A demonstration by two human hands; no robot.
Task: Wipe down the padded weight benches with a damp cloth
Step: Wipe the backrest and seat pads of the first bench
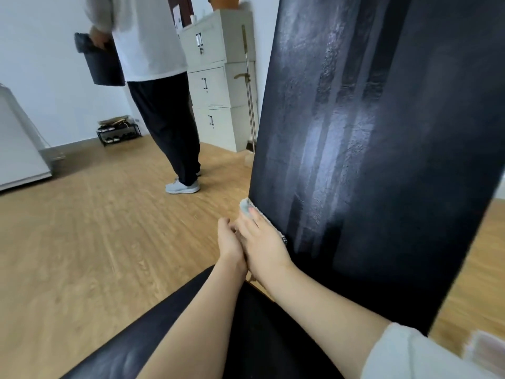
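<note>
Wiping is partway along: the right hand [263, 243] is pressing the cloth [246, 208], fingers flat, against the streaked pad [369, 160]; the left hand [229, 242] is showing no clear grip; the seat [131, 340] is likely remaining.

Plain back room, part office, part small gym. Stacked pale grey metal filing cabinets [216, 77] against white wall [41, 77]. Low black wire shoe rack [119, 131] by skirting. Light wood-plank floor [95, 228]. Large black padded bench pad [369, 160] upright at right. Metal-handled broom [250, 86] leaning beside cabinets.
</note>
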